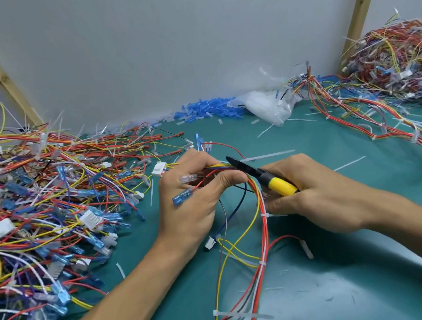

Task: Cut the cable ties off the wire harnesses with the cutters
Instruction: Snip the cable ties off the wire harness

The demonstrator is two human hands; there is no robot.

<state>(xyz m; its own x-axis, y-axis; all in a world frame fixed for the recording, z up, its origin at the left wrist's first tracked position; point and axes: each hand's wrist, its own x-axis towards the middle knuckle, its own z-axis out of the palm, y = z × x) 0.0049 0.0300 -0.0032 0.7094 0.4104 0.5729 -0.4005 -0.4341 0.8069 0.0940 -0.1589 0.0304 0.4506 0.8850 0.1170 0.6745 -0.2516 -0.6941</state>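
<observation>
Roughly midway, I judge: the left pile (37,207) of loose wires looks finished. Next, the left hand (191,202) curls its fingers (231,179) round the one wire harness (265,233) at mid-counter (353,288). That harness carries three white cable ties (262,263) nearer than the hands. Rightward, the right hand (315,195) grips the single cutters (279,184), tips at the held bundle; whether the blades are parted I cannot tell. Far right, a second pile (400,62) waits, apparently uncut.
</observation>
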